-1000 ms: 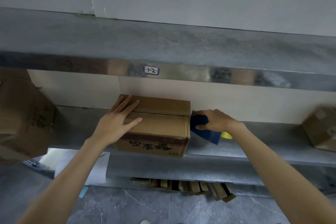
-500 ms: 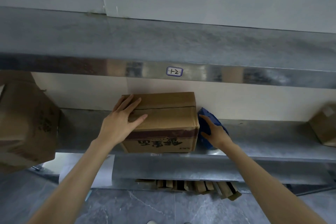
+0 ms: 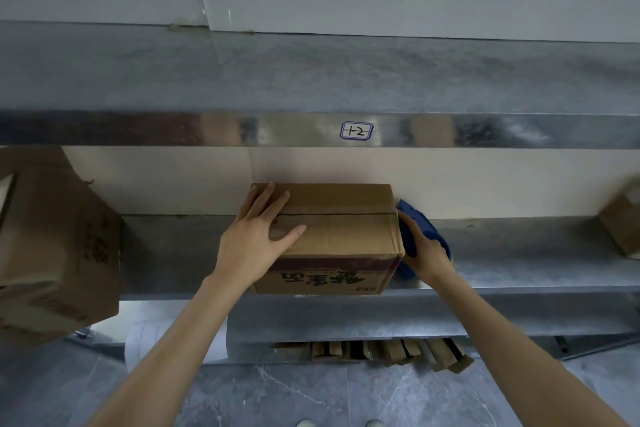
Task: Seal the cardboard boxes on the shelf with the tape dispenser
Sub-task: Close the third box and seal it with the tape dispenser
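Observation:
A brown cardboard box with red print on its front stands on the metal shelf, its top flaps closed along a middle seam. My left hand lies flat on the left part of the box top, fingers spread. My right hand grips a blue tape dispenser pressed against the box's right side, its upper end near the seam's right end. The dispenser's lower part is hidden behind my hand.
A large cardboard box stands at the left of the shelf and another box at the far right. An upper shelf beam with a "+2" label runs overhead. Folded cardboard pieces lie under the shelf on the floor.
My right hand turned the dispenser from lying low beside the box to upright against its right side. The left hand stayed on the box top. The view shifted slightly.

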A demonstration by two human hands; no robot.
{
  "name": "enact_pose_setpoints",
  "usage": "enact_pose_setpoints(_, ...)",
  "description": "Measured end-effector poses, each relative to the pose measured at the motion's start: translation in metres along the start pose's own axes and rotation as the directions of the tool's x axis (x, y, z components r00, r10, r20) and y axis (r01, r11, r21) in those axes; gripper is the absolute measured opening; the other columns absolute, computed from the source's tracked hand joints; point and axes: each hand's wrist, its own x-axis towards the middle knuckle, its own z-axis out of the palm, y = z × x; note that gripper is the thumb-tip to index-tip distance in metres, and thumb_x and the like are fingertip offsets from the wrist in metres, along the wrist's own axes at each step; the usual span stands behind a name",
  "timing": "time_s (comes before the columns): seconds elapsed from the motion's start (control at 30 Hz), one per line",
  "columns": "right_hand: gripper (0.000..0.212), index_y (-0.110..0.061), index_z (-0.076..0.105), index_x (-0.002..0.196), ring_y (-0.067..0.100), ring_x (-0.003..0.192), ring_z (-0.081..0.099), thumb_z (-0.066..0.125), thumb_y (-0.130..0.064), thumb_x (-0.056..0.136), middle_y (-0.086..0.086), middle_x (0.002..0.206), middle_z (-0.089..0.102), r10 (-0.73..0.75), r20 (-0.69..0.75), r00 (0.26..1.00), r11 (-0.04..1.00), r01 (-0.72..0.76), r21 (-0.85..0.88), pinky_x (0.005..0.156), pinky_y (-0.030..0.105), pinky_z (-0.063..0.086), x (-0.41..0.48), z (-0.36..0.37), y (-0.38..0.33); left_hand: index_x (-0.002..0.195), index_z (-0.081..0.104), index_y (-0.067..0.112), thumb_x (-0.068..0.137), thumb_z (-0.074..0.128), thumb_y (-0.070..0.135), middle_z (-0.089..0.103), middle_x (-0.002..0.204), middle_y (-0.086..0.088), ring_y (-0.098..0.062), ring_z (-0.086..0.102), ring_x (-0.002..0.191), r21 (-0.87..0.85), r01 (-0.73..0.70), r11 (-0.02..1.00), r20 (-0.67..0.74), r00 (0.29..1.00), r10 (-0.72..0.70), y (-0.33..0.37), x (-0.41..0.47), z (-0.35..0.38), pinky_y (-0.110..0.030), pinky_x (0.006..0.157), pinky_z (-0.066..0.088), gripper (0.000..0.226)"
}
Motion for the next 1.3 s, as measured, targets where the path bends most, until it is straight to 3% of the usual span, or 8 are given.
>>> enact_pose_setpoints(0.27,0.087,-0.041,0.009,0.155,0.028,0.076,0.066,0.068,-0.033,0.091,0.011,0.100,0.071,-0.019,-0.027,0.999,0.999,0.021,0.050,0.062,0.040,0.055,-0.002,-0.006,0.001,0.151,0.037,0.039,0.087,0.043,0.073,0.018,0.163,0.017,-0.007,0.003,0.152,-0.013,0.009,1.000,0.022,1.000,-0.009,0.002,0.001,-0.002,-0.043,0.104,0.046,0.073)
enact_pose_setpoints(0.43,0.087,-0.039,0.011,0.155,0.012,0.064,0.054,0.068,-0.039,0.090,-0.001,0.082,0.060,-0.035,-0.034,0.999,0.999,0.036,0.032,0.055,0.034,0.045,-0.011,-0.024,-0.002,0.150,0.039,0.037,0.087,0.045,0.072,0.022,0.163,0.015,-0.007,0.005,0.152,-0.028,0.004,1.000,-0.003,1.000,-0.004,0.001,0.001,0.001,-0.043,0.103,0.047,0.073)
enact_pose_setpoints(0.53,0.081,-0.034,0.016,0.155,0.017,0.067,0.057,0.067,-0.033,0.092,0.003,0.082,0.063,-0.068,-0.102,0.993,0.997,0.071,0.027,0.059,0.038,0.052,-0.018,-0.049,-0.009,0.150,0.038,0.037,0.083,0.042,0.078,0.022,0.163,0.014,-0.010,0.006,0.153,-0.028,-0.010,1.000,0.014,1.000,0.011,-0.002,0.002,0.001,-0.044,0.108,0.043,0.079)
enact_pose_setpoints(0.73,0.050,-0.024,0.045,0.143,0.018,0.115,0.055,0.059,-0.034,0.096,0.001,0.128,0.057,-0.232,-0.377,0.897,0.952,0.289,0.102,0.085,0.032,0.049,-0.033,-0.093,-0.080,0.144,0.051,0.028,0.073,0.029,0.085,0.041,0.155,0.000,-0.023,0.029,0.147,0.157,-0.121,0.980,0.003,0.992,0.122,-0.007,0.011,-0.004,-0.046,0.118,0.023,0.094)
enact_pose_setpoints(0.83,0.047,-0.027,0.045,0.144,0.012,0.137,0.038,0.051,-0.040,0.100,-0.006,0.147,0.045,-0.412,-0.278,0.868,0.890,0.448,0.080,0.109,0.034,0.040,-0.036,-0.090,-0.126,0.144,0.049,0.016,0.079,0.026,0.083,0.043,0.153,-0.002,-0.022,0.029,0.147,0.210,-0.212,0.955,0.031,0.977,0.210,-0.006,0.015,-0.004,-0.046,0.124,0.012,0.096)
enact_pose_setpoints(0.93,0.057,-0.041,0.021,0.155,0.009,0.152,0.007,0.033,-0.056,0.101,-0.010,0.164,0.017,-0.533,0.023,0.846,0.846,0.533,0.000,0.121,0.032,0.011,-0.033,-0.075,-0.144,0.158,0.021,0.020,0.085,0.015,0.082,0.018,0.165,0.002,-0.014,0.005,0.153,0.168,-0.316,0.934,0.128,0.946,0.298,-0.011,0.014,-0.004,-0.035,0.122,-0.001,0.097)
enact_pose_setpoints(1.07,0.060,-0.061,-0.012,0.143,0.011,0.152,-0.013,-0.007,-0.077,0.085,-0.012,0.165,-0.008,-0.532,0.237,0.813,0.775,0.580,-0.251,0.121,0.034,-0.008,-0.022,-0.061,-0.138,0.158,-0.006,0.033,0.082,0.000,0.084,-0.014,0.165,0.010,-0.010,-0.018,0.150,0.181,-0.393,0.902,0.267,0.902,0.339,-0.021,0.019,-0.006,-0.031,0.122,-0.006,0.091)
enact_pose_setpoints(1.3,0.055,-0.063,-0.011,0.141,0.012,0.148,-0.023,-0.003,-0.071,0.087,-0.014,0.163,-0.019,-0.527,0.323,0.786,0.747,0.609,-0.266,0.116,0.033,-0.017,-0.022,-0.069,-0.140,0.152,-0.004,0.050,0.086,0.007,0.084,-0.012,0.164,0.015,-0.013,-0.018,0.151,0.138,-0.425,0.894,0.272,0.885,0.379,-0.030,0.022,-0.002,-0.031,0.120,-0.011,0.075)
